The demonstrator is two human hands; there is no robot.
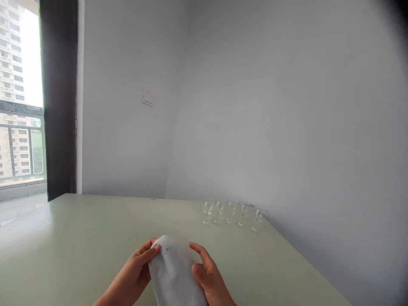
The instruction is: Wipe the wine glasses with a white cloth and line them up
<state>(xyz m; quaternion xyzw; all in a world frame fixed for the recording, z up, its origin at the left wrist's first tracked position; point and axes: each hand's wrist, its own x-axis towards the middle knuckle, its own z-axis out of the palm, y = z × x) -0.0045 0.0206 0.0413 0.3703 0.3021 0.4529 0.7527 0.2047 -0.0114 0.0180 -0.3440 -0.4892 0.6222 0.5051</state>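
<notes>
A soft white cloth (174,267), slightly bulging and with a few small dark marks, is held low over the table in front of me. My left hand (140,263) is closed on its upper left corner, thumb on top and fingers behind. My right hand (208,274) is at its right edge, with the thumb against that edge. The right index finger stands apart from the thumb and curls towards the cloth's top; the other right fingers are hidden. Whether anything lies inside the cloth I cannot tell.
Several clear stemmed glasses (232,208) stand upright in a row near the far right edge of the pale green table (95,238). Grey walls (270,106) rise behind the table, with a light switch (148,98) on one. A window (22,127) is at the left.
</notes>
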